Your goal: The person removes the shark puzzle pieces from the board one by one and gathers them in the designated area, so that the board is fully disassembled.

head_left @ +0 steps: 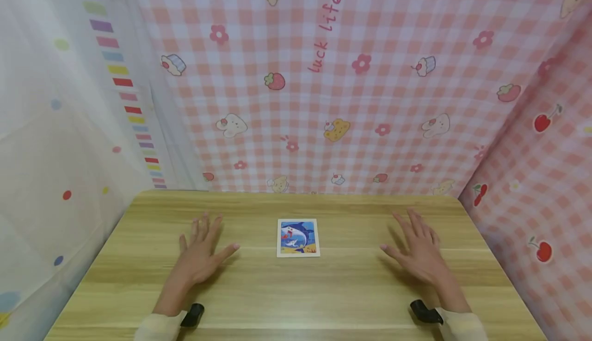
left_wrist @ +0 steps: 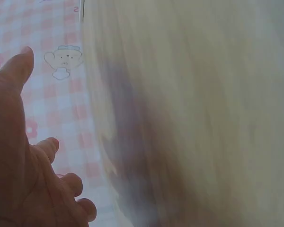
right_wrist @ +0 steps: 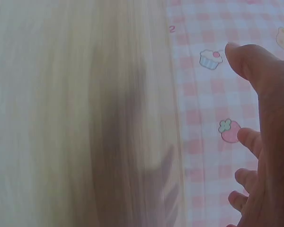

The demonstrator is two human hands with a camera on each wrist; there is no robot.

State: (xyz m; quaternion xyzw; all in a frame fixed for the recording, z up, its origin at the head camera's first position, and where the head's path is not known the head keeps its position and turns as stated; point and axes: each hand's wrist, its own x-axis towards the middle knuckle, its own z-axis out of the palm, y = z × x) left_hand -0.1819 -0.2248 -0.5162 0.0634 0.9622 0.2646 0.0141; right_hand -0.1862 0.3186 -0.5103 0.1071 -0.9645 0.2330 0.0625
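Note:
A small square picture card (head_left: 305, 237) with a white border lies flat on the wooden table, showing a blue and white shark-like sea animal. To its left is my left hand (head_left: 198, 256), fingers spread and holding nothing. My right hand (head_left: 418, 252) is on the other side of the card, also spread and apart from it. In the left wrist view the left hand (left_wrist: 33, 165) casts a shadow on the wood. The right hand (right_wrist: 274, 142) does the same in the right wrist view. Neither hand touches the card.
The light wood table (head_left: 296, 300) ends at a pink checked curtain (head_left: 296, 105) behind it. A white dotted curtain (head_left: 60, 151) hangs at the left, and a checked one with cherries (head_left: 546, 202) at the right. Black wrist-worn pieces (head_left: 193, 315) sit by the sleeves.

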